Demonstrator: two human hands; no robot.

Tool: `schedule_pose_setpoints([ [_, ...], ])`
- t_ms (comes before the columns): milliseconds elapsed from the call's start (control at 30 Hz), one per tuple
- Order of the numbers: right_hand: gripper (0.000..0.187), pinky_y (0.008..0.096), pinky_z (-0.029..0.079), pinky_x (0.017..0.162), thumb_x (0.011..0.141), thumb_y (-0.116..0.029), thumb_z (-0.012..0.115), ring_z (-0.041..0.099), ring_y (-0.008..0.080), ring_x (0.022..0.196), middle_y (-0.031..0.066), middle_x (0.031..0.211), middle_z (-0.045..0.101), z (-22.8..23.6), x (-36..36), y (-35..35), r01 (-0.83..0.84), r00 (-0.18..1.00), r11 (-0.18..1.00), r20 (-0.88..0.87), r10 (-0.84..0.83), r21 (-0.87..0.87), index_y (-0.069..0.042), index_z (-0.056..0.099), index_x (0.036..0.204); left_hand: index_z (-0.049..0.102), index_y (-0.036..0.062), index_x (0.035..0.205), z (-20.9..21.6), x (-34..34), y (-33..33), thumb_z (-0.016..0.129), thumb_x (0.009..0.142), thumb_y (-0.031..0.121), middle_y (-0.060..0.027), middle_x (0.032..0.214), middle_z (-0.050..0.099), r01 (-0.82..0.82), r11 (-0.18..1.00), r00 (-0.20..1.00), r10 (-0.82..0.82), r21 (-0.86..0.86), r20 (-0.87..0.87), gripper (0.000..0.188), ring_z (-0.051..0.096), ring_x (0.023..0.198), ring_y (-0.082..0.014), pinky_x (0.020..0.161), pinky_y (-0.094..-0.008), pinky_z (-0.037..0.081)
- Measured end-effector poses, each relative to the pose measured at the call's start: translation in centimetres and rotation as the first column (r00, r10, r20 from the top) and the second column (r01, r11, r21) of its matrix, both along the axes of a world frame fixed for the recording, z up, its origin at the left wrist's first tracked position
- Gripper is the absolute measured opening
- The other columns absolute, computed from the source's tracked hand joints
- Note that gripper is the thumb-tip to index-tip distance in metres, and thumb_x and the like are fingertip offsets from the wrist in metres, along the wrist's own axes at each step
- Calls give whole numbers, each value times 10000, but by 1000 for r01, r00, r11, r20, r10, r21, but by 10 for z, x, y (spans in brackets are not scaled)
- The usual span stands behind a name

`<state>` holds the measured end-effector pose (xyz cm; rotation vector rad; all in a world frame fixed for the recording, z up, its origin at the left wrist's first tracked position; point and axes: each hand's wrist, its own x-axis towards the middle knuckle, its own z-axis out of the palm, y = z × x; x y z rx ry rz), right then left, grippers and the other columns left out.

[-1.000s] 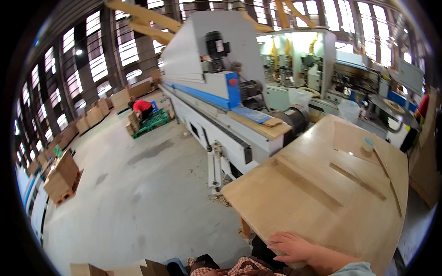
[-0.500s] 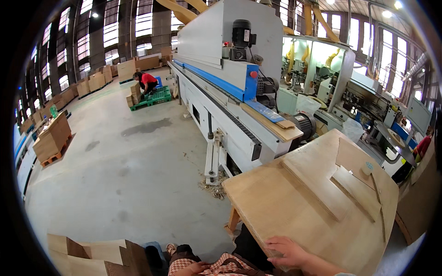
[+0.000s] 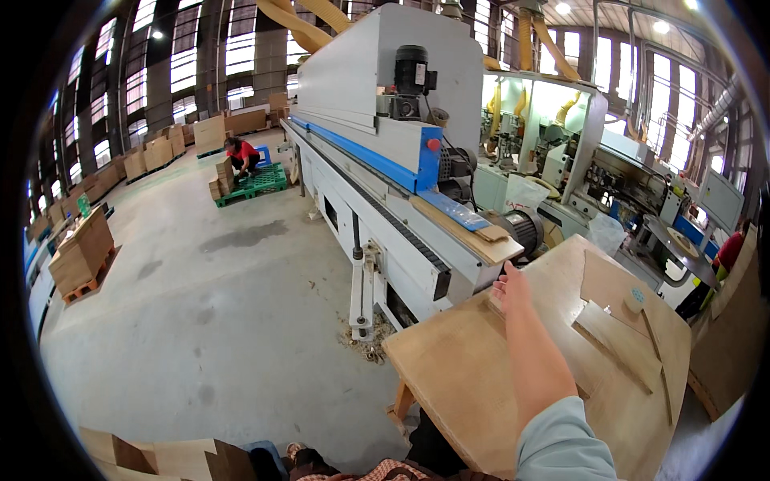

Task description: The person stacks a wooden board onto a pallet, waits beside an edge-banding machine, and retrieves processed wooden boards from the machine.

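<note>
My right hand [image 3: 512, 290] is stretched forward over the tabletop, at the far left end of a long flat wooden board [image 3: 573, 370]. Its fingers look apart, and I cannot tell whether they touch the board. The forearm hides most of this board. A wooden table [image 3: 449, 377] with a pale top lies beneath the arm. Farther right on it rest a shorter board [image 3: 616, 345], a thin strip [image 3: 667, 394], a flat brown panel [image 3: 601, 280] and a small round roll [image 3: 634, 300]. My left hand is out of view.
A long grey machine [image 3: 345, 188] with a blue rail stands beyond the table, wooden strips [image 3: 457, 228] on its near end. Cut boxes [image 3: 172, 458] sit at lower left. A person in red [image 3: 241, 155] crouches by a green pallet [image 3: 255, 186]. Stacked panels [image 3: 84, 252] stand left.
My right hand has moved from the table's near edge forward to the board's far end. My left hand has dropped out of view. The view has shifted slightly.
</note>
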<state>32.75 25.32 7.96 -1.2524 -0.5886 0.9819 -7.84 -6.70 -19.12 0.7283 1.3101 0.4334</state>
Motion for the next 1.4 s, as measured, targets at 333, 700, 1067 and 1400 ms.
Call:
schedule_pose_setpoints([
  [333,222,385,470,528,823,-264,602,473,180,533,41,658,476,1,8,55,-44,993,991,-110,30,-130,-60,515,824,493,-13,1177,4,-17,4,604,825,205,-159,1028,588,-52,998,998,51,-42,-21,429,571,946,-266,792,-375,473],
  [700,150,387,479,573,734,-185,583,554,243,617,68,642,499,-7,21,3,-107,942,994,-324,91,-33,-74,488,703,497,-18,1170,16,-11,-4,603,830,191,-148,1013,594,-38,999,998,37,-11,-46,413,579,929,-250,778,-361,480],
  [1067,179,399,497,705,776,-137,519,603,310,793,128,901,616,-31,114,-164,59,892,948,-443,91,314,-46,537,929,502,-22,1164,-18,-6,-6,601,835,178,-136,999,600,-21,999,1000,20,-36,-24,398,586,911,-234,764,-346,488],
  [1400,151,378,519,720,807,-101,513,602,285,770,110,887,601,-49,142,-309,230,931,942,-336,-141,243,-56,519,952,506,-27,1158,-52,3,-12,600,839,166,-125,986,606,1,989,1000,0,-145,11,384,593,896,-219,752,-333,495],
])
